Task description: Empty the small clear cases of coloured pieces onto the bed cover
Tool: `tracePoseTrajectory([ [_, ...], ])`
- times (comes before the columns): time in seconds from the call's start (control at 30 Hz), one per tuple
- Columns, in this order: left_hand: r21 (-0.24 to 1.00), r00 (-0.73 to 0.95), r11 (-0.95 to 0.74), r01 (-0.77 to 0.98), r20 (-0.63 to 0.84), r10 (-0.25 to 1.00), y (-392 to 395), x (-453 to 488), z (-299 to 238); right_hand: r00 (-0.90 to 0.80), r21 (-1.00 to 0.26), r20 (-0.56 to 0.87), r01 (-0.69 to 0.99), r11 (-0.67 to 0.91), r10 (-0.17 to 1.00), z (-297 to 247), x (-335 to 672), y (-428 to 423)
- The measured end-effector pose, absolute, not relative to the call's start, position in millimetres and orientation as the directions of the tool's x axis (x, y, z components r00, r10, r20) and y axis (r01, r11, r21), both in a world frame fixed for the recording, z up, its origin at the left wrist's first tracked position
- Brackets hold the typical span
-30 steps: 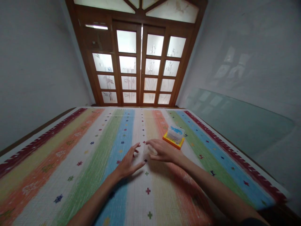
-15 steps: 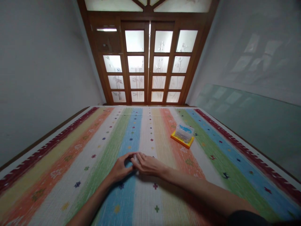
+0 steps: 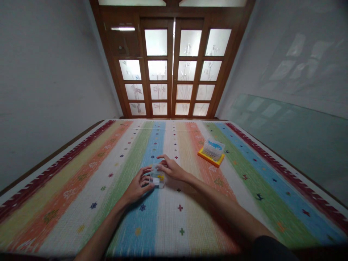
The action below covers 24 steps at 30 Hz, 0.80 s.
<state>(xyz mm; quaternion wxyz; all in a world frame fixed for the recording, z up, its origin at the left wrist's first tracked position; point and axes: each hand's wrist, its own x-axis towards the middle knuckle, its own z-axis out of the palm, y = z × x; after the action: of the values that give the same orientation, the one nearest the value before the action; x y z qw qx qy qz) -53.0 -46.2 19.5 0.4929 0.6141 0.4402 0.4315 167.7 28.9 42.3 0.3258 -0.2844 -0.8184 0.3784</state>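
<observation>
– What do we see in the hands?
– We see a small clear box point(image 3: 157, 176) between them, above the blue and white stripes of a patterned cloth point(image 3: 168, 224), with something yellow point(image 3: 161, 178) and something white point(image 3: 156, 181) showing at it; whether it rests on the cloth, we cannot tell

– And how are the hands set?
– The left hand point(image 3: 139, 184) holds the box's left side, fingers curled, thumb at the near edge. The right hand point(image 3: 173, 169) bends over its far right corner, index finger extended; we cannot tell if it grips

– Beyond them?
– We find a transparent case point(image 3: 214, 149) on a yellow tray point(image 3: 208, 159), right of the hands, before wooden doors point(image 3: 175, 69)
</observation>
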Motion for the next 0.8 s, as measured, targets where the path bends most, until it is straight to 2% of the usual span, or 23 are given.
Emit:
tracePoseTrajectory([
  [0.2,0.986,0.234,-0.109,0.123,0.078,0.969,-43,-64,29,-0.590,-0.964,0.204,0.016,0.264,0.781,37,150,45],
  [0.3,0.982,0.250,-0.097,0.164,0.054,0.967,-42,-71,34,-0.583,-0.990,0.132,-0.039,0.134,0.801,37,140,55],
  [0.4,0.978,0.197,-0.067,0.196,0.028,0.980,-41,-76,39,-0.588,-0.994,0.105,-0.055,0.090,0.802,37,129,62],
  [0.57,0.962,0.132,-0.080,0.261,0.047,0.990,-34,-91,44,-0.475,-0.990,0.115,0.016,0.140,0.872,38,121,65],
  [0.67,0.912,0.079,-0.167,0.375,0.148,0.986,-23,-108,45,-0.427,-0.970,0.153,0.107,0.218,0.891,41,139,62],
  [0.8,0.783,0.033,-0.285,0.552,0.321,0.947,-7,-135,41,-0.430,-0.901,0.231,0.243,0.359,0.873,41,184,49],
])
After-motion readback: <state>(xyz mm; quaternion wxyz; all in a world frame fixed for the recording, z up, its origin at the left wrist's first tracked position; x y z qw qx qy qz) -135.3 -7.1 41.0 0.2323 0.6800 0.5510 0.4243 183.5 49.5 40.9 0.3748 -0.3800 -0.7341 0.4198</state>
